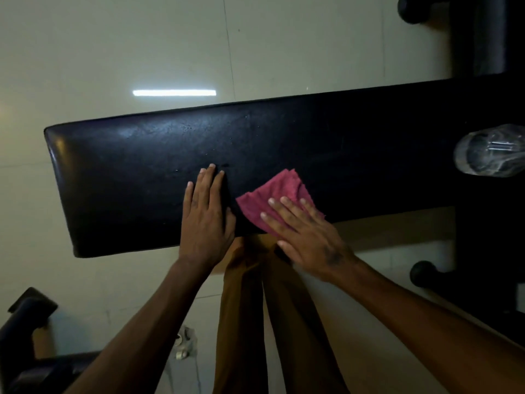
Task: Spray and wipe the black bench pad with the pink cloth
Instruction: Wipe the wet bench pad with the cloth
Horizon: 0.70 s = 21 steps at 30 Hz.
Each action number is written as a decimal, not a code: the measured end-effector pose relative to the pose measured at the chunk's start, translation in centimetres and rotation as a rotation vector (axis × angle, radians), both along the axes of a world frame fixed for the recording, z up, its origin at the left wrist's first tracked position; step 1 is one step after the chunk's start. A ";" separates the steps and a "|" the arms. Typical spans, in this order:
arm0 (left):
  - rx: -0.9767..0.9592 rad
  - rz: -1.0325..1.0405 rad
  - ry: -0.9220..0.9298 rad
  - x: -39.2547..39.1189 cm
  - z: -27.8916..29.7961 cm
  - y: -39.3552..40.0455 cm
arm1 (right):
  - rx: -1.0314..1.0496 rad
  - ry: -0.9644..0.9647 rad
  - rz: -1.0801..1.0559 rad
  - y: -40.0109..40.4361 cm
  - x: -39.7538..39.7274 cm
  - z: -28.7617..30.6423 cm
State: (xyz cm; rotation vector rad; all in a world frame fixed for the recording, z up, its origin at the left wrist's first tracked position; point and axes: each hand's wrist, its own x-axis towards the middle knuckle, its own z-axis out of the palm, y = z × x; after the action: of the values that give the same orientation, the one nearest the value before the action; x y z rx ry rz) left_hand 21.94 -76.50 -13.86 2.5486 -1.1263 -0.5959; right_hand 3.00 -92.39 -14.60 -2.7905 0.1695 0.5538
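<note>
Pale glossy floor tiles (142, 52) surround the bench and reflect a strip light. The black pad (136, 172) runs lengthwise across the view, its rounded end at the left and its right end passing under a dark frame (483, 251). Small droplets or specks show on the pad's middle surface.

Left hand (206, 220): laid flat, palm down, on the pad near its near edge, about midway along. Fingers straight and close together, thumb alongside. It holds nothing.

Right hand (305, 237): laid palm down on the pink cloth (277, 200), fingers extended and slightly spread, pressing the cloth against the pad. The fingers do not curl around the cloth. The heel of the hand overhangs the near edge of the pad.

Cloth: crumpled and folded, lying on the pad at its near edge, just right of the left hand and not touching it. Its far corner projects beyond the fingertips towards the middle of the pad.

A clear plastic bottle (491, 150) lies at the right end of the bench, well apart from both hands. Brown trousers (247, 322) show below the near edge.
</note>
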 end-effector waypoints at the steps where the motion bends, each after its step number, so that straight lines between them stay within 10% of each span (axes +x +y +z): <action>1: 0.014 -0.016 -0.010 0.1 0.1 0.0 | -0.020 0.007 -0.025 -0.8 -0.9 0.1; 10: -0.015 -0.239 -0.032 -0.7 0.0 -3.8 | -0.077 0.035 -0.886 -9.1 -0.6 0.5; 21: 0.017 -0.332 0.006 -3.1 0.5 -9.7 | -0.057 -0.030 -0.807 -10.1 1.2 0.3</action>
State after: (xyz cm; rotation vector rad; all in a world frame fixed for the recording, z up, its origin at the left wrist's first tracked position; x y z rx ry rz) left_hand 18.80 -86.22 -13.41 2.3867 -1.5630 -0.6909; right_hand 4.22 -102.45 -14.34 -2.4664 1.2352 0.2929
